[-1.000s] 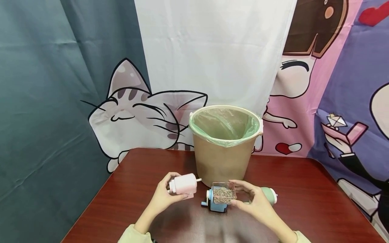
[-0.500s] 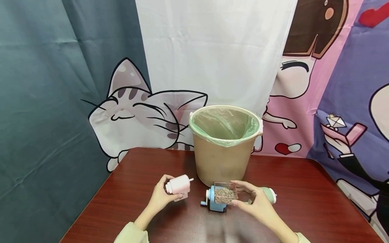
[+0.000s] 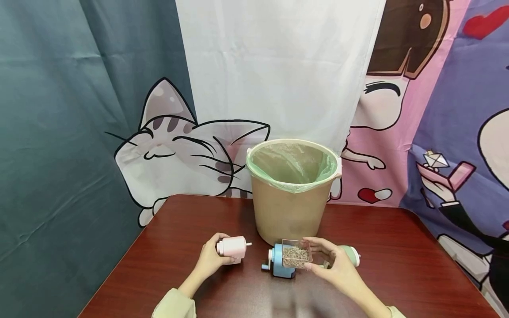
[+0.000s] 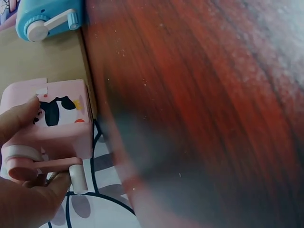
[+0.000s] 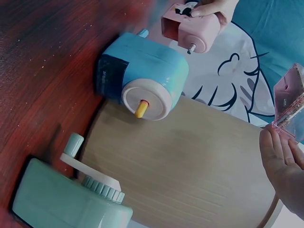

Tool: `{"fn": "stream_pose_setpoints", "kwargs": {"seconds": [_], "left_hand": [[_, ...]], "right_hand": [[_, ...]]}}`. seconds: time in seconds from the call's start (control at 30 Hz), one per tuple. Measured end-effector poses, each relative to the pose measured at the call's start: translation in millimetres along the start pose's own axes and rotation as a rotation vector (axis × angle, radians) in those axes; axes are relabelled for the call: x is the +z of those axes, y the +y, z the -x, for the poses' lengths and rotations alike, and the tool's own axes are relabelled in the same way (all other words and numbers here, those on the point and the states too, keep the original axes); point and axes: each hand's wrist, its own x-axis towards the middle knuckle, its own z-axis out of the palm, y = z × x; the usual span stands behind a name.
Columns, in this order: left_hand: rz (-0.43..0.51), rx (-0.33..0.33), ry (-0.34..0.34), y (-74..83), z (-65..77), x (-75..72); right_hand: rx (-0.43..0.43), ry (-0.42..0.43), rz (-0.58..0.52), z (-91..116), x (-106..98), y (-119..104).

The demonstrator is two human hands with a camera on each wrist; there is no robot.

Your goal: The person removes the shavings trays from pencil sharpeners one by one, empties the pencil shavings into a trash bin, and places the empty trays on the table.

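Lowered and levelled since the earlier frame, the pink sharpener (image 3: 233, 248) was gripped by the left hand (image 3: 210, 257) on the left-edge side of the table (image 3: 179, 234). The right hand (image 3: 336, 261) held a clear drawer (image 5: 287, 90) of shavings (image 3: 295, 256) between thumb and fingers; sharpener and drawer, presumably a pair, were thus apart. The blue sharpener (image 3: 283, 270), partly hidden, stood between drawer and lined bin (image 3: 292, 210), toward the far edge; the green sharpener (image 3: 351, 254) lay right-edgeward, behind the right hand.
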Motion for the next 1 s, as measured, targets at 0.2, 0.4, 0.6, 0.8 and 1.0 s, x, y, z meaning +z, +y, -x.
{"fn": "stream_pose_setpoints", "kwargs": {"seconds": [0.2, 0.4, 0.6, 0.8, 1.0], "left_hand": [[-0.012, -0.025, 0.001, -4.5, -3.5, -2.9], [-0.028, -0.046, -0.019, -9.0, -6.6, -2.7], [-0.032, -0.084, -0.042, -13.5, -8.1, -1.8], [-0.002, -0.102, -0.049, -17.2, -9.6, -1.5], [0.019, -0.106, -0.055, -19.6, -8.0, -2.0]], "right_hand": [[0.003, 0.023, -0.001, 1, 1, 2], [0.011, 0.044, 0.005, 0, 0, -1], [0.004, 0.032, -0.034, -1, -3, -1], [-0.01, 0.025, -0.084, -1, -3, 4], [0.008, 0.005, -0.107, 1, 0, 7]]}}
